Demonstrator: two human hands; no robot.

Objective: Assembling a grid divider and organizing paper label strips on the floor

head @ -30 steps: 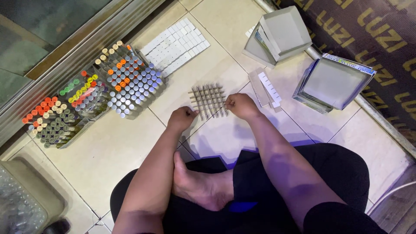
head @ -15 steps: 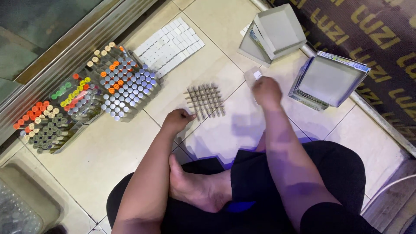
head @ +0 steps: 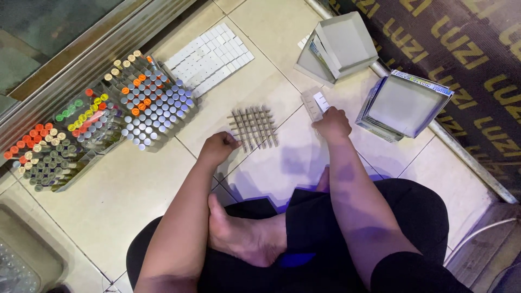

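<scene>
My left hand, loosely curled with nothing in its grip, touches the slotted cardboard grid lying on the glossy tiled floor; my right hand pinches small white cards.

Bright, even light falls from above onto the pale tiled floor, casting soft bluish shadows beneath both forearms. The picture is sharp, with slight wide-angle bending at the edges and dimmer corners.
</scene>
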